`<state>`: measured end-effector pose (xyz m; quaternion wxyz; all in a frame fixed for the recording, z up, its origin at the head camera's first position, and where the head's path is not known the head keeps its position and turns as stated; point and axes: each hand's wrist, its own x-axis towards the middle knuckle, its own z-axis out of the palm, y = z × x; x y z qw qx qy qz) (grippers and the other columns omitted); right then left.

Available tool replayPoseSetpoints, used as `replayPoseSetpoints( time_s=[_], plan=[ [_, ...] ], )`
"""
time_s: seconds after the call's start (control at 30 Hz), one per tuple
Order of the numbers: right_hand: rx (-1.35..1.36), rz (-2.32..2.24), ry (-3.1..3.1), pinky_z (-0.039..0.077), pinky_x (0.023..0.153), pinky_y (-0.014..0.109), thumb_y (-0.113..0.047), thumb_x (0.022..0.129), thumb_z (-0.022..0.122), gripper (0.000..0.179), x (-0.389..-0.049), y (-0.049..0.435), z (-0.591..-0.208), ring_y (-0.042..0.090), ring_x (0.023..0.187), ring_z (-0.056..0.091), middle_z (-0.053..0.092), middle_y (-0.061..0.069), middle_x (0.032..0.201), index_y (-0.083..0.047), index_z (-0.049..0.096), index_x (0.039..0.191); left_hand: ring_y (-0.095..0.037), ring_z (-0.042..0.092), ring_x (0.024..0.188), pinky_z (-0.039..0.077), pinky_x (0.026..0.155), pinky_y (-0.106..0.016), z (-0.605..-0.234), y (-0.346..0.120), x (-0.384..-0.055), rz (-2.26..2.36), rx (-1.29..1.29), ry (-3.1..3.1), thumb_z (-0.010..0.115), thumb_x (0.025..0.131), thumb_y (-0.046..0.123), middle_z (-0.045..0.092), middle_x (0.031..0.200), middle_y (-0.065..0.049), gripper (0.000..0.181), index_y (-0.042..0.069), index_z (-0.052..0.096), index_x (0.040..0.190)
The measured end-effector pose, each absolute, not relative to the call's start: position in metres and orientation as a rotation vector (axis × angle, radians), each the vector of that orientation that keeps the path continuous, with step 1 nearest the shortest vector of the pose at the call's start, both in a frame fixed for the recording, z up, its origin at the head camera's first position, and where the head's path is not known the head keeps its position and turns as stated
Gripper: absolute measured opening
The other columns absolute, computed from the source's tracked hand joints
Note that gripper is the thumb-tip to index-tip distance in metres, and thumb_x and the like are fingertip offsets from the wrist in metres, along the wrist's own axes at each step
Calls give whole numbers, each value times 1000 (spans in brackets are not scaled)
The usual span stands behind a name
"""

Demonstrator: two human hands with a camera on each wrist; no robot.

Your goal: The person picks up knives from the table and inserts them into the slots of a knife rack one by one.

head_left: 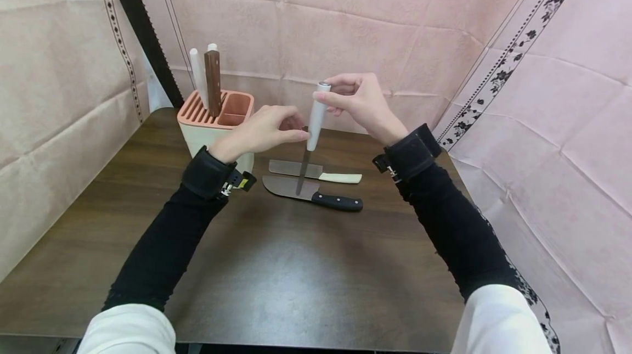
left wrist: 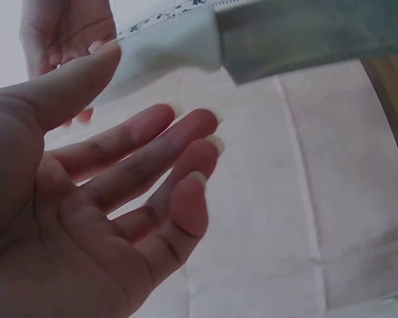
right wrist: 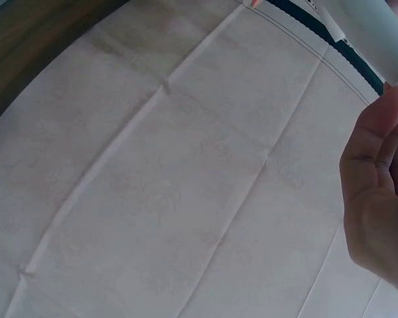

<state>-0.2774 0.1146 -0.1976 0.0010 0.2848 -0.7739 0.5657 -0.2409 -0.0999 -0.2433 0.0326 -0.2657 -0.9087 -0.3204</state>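
A knife with a white handle (head_left: pixel 316 121) is held blade down above the table. My right hand (head_left: pixel 362 102) pinches the end of that handle between thumb and fingers. Beside the lower handle is my left hand (head_left: pixel 269 130), its thumb tip close to the handle in the head view. Up close in the left wrist view, the left fingers (left wrist: pixel 142 156) are spread and loosely bent, not wrapped round the knife. Beneath the raised blade lie a cleaver with a pale handle (head_left: pixel 340 178) and a broad knife with a black handle (head_left: pixel 338 202).
At the back left stands a cream knife block (head_left: pixel 204 135) with an orange slotted top. A brown-handled knife (head_left: pixel 213 79) and white-handled knives (head_left: pixel 198 77) stand in its slots. The dark wooden table (head_left: pixel 276 282) backs onto a pale patterned cloth (head_left: pixel 345 19).
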Motion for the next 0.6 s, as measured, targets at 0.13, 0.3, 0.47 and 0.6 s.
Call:
replayPoseSetpoints(
  time_s=[0.13,0.3,0.47,0.6],
  plan=[
    [910,1779,-2417,51,61,23,-17,83,77,28,-276,110,-198,13,64,66,74,-4,83,-3,71,106,-20,65,98,49,87,-39,-245,-94,-241,-1061,-824,-2747,66,91,31,70,107,-8,33,8,61,114],
    [937,1781,-2396,51,61,24,-16,83,76,27,-275,108,-199,12,63,64,74,-4,82,-3,71,106,-19,65,97,48,84,-36,-249,-89,-242,-1103,-808,-2718,68,90,31,71,104,-7,34,10,59,115],
    [943,1784,-2384,51,60,25,-16,83,75,30,-276,107,-200,11,62,63,74,-4,83,0,70,108,-20,65,95,48,83,-37,-251,-88,-243,-1117,-776,-2702,71,88,27,71,102,-8,33,8,61,113],
    [941,1798,-2374,50,60,26,-16,84,75,31,-276,107,-202,14,62,63,75,-5,84,1,69,109,-20,67,96,48,83,-38,-253,-87,-244,-1143,-737,-2680,73,86,25,72,101,-9,34,8,61,113]
  ],
)
